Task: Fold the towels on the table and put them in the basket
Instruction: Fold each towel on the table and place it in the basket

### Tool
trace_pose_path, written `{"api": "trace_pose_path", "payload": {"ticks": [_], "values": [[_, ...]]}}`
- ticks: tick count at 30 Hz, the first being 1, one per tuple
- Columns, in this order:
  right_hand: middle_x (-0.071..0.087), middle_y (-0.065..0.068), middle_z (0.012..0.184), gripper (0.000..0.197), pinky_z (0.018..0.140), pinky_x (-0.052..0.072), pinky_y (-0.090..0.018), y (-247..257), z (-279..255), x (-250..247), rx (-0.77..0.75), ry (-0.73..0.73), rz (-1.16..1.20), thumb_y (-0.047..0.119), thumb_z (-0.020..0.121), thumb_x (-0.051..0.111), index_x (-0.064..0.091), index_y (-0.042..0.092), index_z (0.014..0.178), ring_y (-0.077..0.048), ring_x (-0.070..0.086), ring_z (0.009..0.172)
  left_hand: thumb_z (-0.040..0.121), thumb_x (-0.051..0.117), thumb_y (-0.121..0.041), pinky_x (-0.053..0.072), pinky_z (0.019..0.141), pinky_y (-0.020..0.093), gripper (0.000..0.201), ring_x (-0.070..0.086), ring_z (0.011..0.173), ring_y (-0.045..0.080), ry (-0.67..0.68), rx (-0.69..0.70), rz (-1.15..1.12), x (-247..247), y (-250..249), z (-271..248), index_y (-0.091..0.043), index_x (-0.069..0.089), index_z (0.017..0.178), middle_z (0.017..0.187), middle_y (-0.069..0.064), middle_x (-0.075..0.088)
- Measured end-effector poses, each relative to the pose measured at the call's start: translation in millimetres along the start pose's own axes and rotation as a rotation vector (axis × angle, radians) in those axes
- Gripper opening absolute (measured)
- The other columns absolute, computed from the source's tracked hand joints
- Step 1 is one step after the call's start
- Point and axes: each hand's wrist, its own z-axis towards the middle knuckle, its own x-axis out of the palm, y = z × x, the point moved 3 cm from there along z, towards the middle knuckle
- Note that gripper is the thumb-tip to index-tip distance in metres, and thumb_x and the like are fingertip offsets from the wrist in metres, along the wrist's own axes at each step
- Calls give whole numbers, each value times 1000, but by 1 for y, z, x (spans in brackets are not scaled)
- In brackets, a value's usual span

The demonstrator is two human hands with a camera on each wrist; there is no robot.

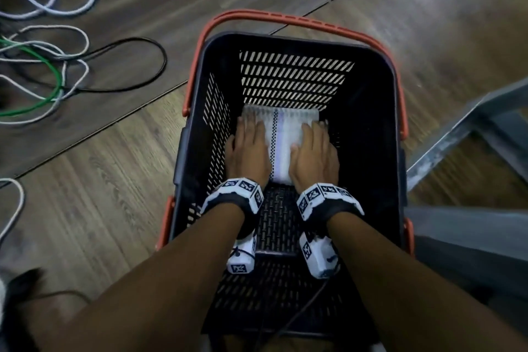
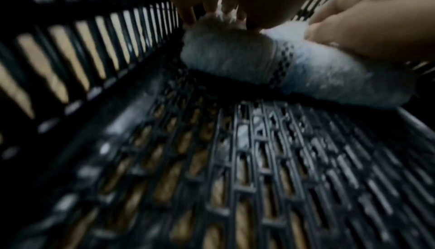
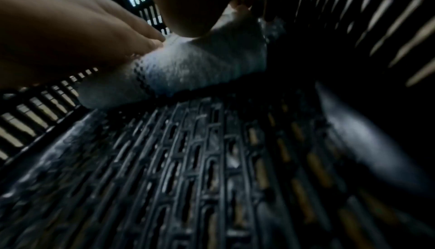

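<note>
A folded white towel [image 1: 283, 134] with a dark checked stripe lies on the floor of a black slatted basket [image 1: 285, 38], towards its far wall. My left hand [image 1: 248, 137] rests flat on the towel's left side and my right hand [image 1: 314, 140] on its right side, fingers straight and pointing away from me. In the left wrist view the towel [image 2: 317, 70] sits under my left hand [image 2: 235, 1], with the right hand [image 2: 376, 20] beside it. The right wrist view shows the towel [image 3: 200, 66] under my right hand [image 3: 188, 1] on the basket's floor [image 3: 212, 160].
The basket stands on a wooden floor, its orange handles [image 1: 285, 16] folded down along the rim. Loose white, green and black cables [image 1: 57, 66] lie on the floor to the left. A grey metal frame [image 1: 457, 137] stands to the right.
</note>
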Motion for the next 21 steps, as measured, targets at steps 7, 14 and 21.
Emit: {"api": "trace_pose_path", "payload": {"ticks": [7, 14, 21], "values": [[23, -14, 155, 58, 116, 16, -42, -4, 1, 32, 9, -121, 10, 33, 94, 25, 23, 8, 147, -29, 21, 143, 96, 27, -27, 16, 115, 43, 56, 8, 146, 25, -49, 24, 129, 31, 9, 3, -13, 14, 149, 159, 9, 9], [7, -12, 158, 61, 115, 18, -45, 3, 6, -10, 54, 341, -109, 34, 94, 37, 16, 11, 148, -29, 4, 146, 94, 37, -26, 10, 116, 48, 65, 1, 146, 31, 377, -91, 259, -14, -14, -6, -8, 8, 148, 158, 15, 1], [51, -7, 62, 35, 53, 40, -28, 23, -41, -152, 11, 322, -72, 32, 87, 51, 40, 16, 58, -23, 49, 51, 101, 35, -19, 45, 72, 20, 27, 58, 90, 24, 660, 17, 321, -131, -65, -71, -6, 56, 111, 104, 22, 57]]}}
